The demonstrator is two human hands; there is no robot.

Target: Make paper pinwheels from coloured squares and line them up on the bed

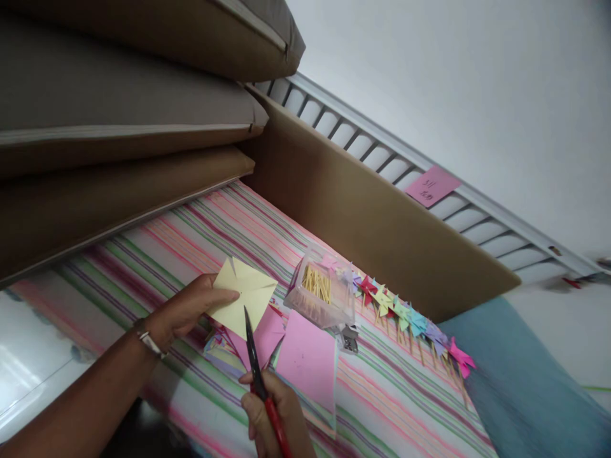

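Note:
A square of pale yellow paper (251, 283) is pinched at its left corner by my left hand (193, 304), thumb on top. Slits run inward from some of its corners, and a small dot marks the middle. My right hand (281, 413) grips a pair of scissors (252, 356) with red handles and dark blades. The blades look closed, and their tip lies over the lower part of the yellow paper; I cannot tell whether they touch it. Beneath are pink paper sheets (309, 362) and a patterned packet (222, 353), partly covered by the yellow square.
A clear plastic box (344, 294) of wooden sticks (316, 284) stands on the striped cloth (382, 391). Behind it runs a row of colourful paper pinwheels (403, 313). A small metallic object (350, 338) lies beside the box. Cushions (124, 102) rise at left; a brown board (367, 222) borders the back.

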